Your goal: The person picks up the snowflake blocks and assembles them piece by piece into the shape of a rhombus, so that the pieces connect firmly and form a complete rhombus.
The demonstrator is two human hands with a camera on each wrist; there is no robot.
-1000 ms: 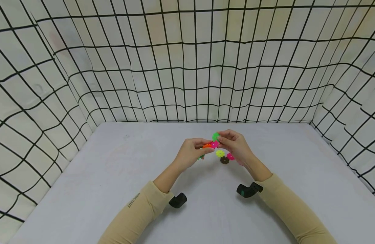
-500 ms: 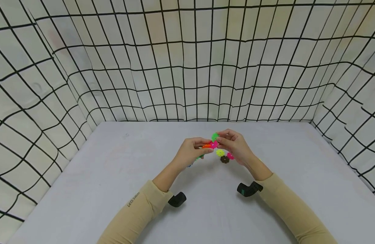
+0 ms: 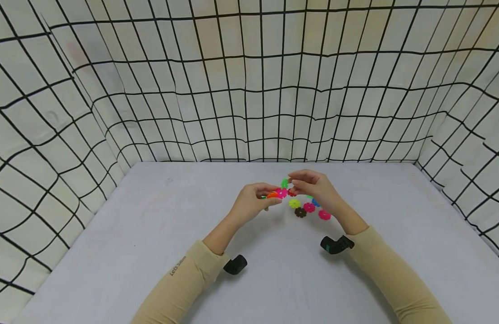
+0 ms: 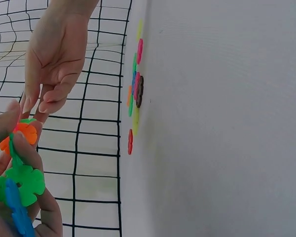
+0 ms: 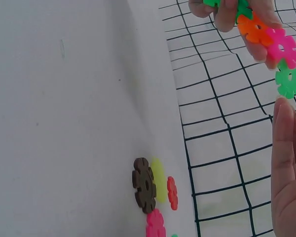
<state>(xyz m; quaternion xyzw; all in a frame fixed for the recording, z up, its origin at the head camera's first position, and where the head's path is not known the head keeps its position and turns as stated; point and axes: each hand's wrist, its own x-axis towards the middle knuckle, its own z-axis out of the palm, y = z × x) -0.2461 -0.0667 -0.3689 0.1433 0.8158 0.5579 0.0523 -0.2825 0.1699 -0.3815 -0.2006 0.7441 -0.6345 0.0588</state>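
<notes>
From farthest back, the head camera is looking forward and down across the worktop (image 3: 274, 283) toward the grid-lined wall (image 3: 253, 103). Both wrist cameras are viewing from close by, turned sideways, and are sharing the chain of joined discs (image 4: 30, 181) and the brown disc (image 5: 142, 178).

Pale tabletop (image 3: 111, 261) ran back to white rear wall (image 3: 254, 105) crossed by black grid lines (image 3: 262, 56), some wavy. Gridded left wall (image 3: 22, 135) and right wall (image 3: 476, 126) flanked it. Faint yellowish patches (image 3: 356, 29) tinted rear wall; tiny dark speck (image 3: 134, 245) dotted tabletop.

Booth-like place: three grid-patterned walls (image 3: 254, 103) round a white table (image 3: 282, 274)
</notes>
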